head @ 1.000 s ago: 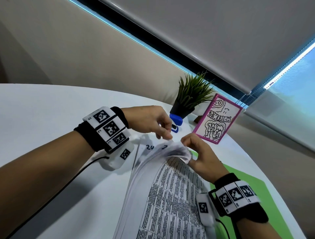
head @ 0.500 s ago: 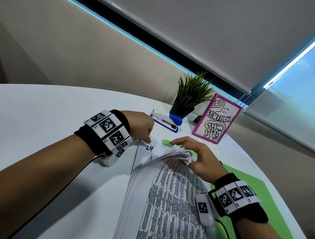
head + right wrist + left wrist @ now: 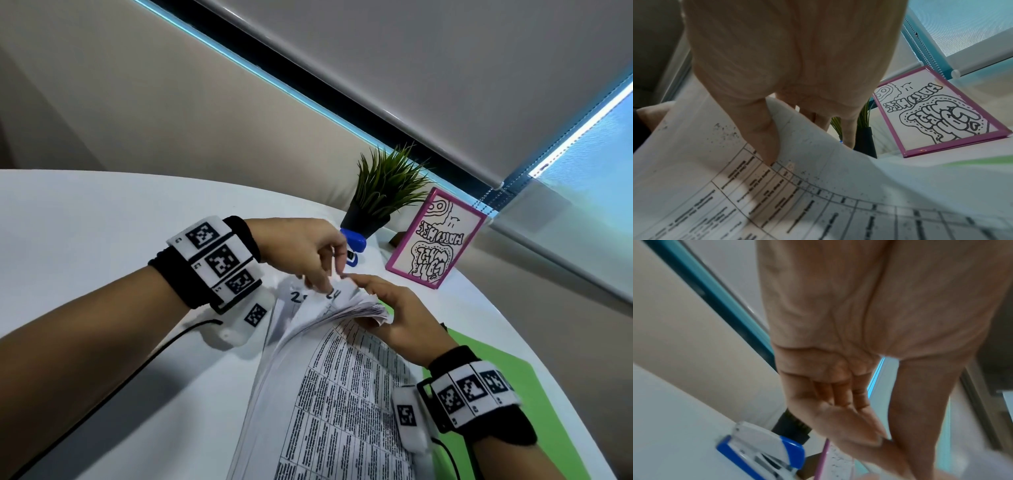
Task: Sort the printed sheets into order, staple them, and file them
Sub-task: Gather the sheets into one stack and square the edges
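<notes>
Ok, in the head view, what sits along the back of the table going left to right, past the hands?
Stapler → potted plant → pink-framed drawing.

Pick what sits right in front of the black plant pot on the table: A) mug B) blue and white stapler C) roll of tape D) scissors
B: the blue and white stapler lies on the white table right by the black plant pot, partly hidden behind the left hand in the head view.
</notes>
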A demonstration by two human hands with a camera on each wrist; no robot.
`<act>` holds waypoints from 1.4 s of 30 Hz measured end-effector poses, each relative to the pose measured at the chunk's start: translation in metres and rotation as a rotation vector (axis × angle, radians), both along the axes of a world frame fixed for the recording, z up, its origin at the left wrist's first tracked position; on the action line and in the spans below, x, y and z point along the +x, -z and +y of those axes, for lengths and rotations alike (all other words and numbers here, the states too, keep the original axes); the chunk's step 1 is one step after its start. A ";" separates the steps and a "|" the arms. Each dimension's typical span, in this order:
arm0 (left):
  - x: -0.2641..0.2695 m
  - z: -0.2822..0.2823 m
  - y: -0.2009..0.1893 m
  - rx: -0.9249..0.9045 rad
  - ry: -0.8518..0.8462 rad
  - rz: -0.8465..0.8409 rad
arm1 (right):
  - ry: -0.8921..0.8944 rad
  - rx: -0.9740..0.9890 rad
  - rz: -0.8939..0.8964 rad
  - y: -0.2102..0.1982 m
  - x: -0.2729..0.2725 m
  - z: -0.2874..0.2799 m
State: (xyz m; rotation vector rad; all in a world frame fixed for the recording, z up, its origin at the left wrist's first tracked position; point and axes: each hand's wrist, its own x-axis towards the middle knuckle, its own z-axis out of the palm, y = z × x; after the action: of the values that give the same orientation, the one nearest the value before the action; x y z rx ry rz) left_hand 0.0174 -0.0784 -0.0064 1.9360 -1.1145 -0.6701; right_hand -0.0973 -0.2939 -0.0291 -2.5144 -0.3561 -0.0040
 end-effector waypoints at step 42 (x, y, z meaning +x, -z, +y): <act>-0.117 -0.003 0.009 0.287 -0.597 0.082 | 0.999 0.275 0.587 0.001 -0.081 -0.012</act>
State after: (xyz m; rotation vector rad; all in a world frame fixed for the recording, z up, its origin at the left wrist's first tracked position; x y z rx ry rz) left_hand -0.0992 -0.0818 -0.0151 2.3064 -0.3566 -0.5843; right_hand -0.1784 -0.3059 -0.0301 -2.0399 1.0504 0.2604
